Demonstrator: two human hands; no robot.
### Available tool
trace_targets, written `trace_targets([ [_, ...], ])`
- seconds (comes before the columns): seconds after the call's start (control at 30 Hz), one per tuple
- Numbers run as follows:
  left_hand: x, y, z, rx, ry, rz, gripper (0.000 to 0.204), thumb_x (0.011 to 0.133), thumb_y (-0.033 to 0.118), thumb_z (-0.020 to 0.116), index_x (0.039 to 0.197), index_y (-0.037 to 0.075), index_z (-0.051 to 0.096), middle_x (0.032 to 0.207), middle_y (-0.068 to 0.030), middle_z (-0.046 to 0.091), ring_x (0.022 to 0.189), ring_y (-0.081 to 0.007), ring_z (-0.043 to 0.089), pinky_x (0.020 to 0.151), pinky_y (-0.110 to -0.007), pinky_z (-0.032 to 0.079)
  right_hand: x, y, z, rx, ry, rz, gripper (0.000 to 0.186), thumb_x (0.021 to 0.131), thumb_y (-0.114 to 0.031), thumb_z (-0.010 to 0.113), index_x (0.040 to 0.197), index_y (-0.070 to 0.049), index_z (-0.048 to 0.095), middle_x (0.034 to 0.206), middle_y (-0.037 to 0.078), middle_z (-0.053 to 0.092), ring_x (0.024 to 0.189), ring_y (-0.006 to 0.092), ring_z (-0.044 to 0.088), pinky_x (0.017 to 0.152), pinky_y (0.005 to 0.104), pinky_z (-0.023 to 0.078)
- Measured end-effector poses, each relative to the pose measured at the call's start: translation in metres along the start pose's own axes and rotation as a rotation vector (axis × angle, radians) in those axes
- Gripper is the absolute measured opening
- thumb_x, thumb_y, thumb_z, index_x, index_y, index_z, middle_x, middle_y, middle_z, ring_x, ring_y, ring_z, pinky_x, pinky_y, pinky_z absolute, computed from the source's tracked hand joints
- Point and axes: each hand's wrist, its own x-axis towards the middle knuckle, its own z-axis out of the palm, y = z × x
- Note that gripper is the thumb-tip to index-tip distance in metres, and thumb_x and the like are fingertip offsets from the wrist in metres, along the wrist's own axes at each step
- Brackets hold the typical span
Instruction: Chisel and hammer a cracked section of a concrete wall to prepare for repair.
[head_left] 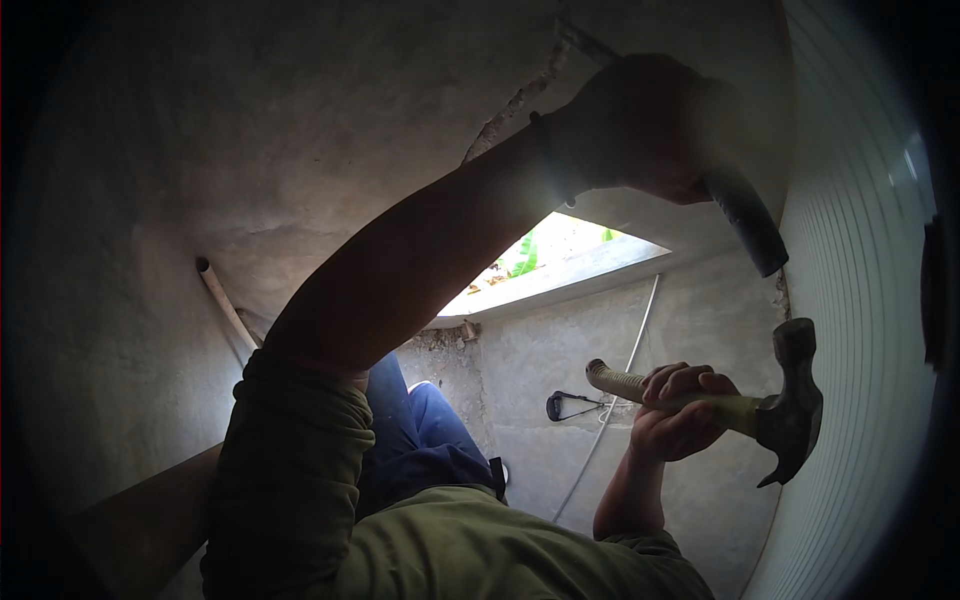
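Observation:
My left arm reaches up across the picture. My left hand (645,125), dark against the light, is closed around a chisel (747,222) with a thick dark grip. The chisel's far end meets or lies close to a rough groove (520,98) cut in the grey plastered wall; the exact contact is too dim to tell. Lower right, my right hand (683,412) grips the pale, wrapped handle of a claw hammer (795,405). The hammer's striking face points up at the chisel's butt, with a gap between them.
A white ribbed panel (850,310) rises close at the right. Behind my left arm is a bright opening (570,250) with leaves outside. A pipe (226,305) leans at left above a wooden plank (150,510). A thin white rod (625,375) runs past a black looped object (556,405).

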Motion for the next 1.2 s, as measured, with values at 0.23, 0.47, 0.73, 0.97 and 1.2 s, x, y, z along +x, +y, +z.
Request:
trace_targets([
  [0.23,0.002,-0.001,-0.014,0.011,-0.018,0.015,0.018,0.071,0.022,0.071,0.069,0.016,0.054,0.065,-0.0005,0.049,0.051,-0.0172,0.053,0.046,-0.032,0.043,0.009,-0.004,0.002,0.025,0.007,-0.110,0.039,0.093,-0.035,0.050,0.113,-0.003,0.039,0.064,0.008,0.047,0.047,0.0143,0.044,0.043,0.0265,0.043],
  [0.47,0.004,0.002,-0.017,-0.059,0.059,0.049,0.019,0.071,0.016,0.070,0.065,0.013,0.052,0.061,-0.0022,0.048,0.047,-0.0196,0.051,0.041,-0.033,0.040,0.019,-0.028,0.003,0.040,-0.138,-0.270,0.042,0.094,-0.045,0.044,0.111,-0.007,0.042,0.069,0.004,0.048,0.052,0.0123,0.046,0.048,0.0286,0.045],
  [0.73,0.000,0.002,-0.018,-0.055,0.037,0.012,0.018,0.070,0.017,0.070,0.066,0.013,0.053,0.064,-0.0020,0.050,0.051,-0.0201,0.053,0.045,-0.034,0.044,0.012,-0.009,0.004,-0.071,-0.085,-0.136,0.038,0.094,-0.034,0.050,0.108,0.000,0.044,0.063,0.004,0.044,0.049,0.0115,0.041,0.041,0.0252,0.036],
  [0.97,0.000,0.003,-0.016,-0.038,-0.048,-0.084,0.016,0.063,0.019,0.070,0.068,0.016,0.055,0.068,0.0006,0.052,0.058,-0.0180,0.056,0.052,-0.033,0.046,0.015,-0.011,-0.007,-0.734,-0.261,0.154,0.016,0.093,-0.022,0.044,0.088,-0.006,0.043,0.056,0.002,0.042,0.048,0.0122,0.045,0.045,0.0278,0.040],
  [1.2,-0.009,0.000,-0.017,-0.003,-0.124,-0.150,0.017,0.060,0.021,0.070,0.072,0.018,0.057,0.071,0.0020,0.052,0.063,-0.0168,0.057,0.054,-0.033,0.047,0.019,-0.034,0.003,-0.057,-0.018,-0.181,0.032,0.094,-0.037,0.047,0.102,-0.006,0.043,0.069,0.003,0.045,0.050,0.0138,0.043,0.048,0.0292,0.041],
])
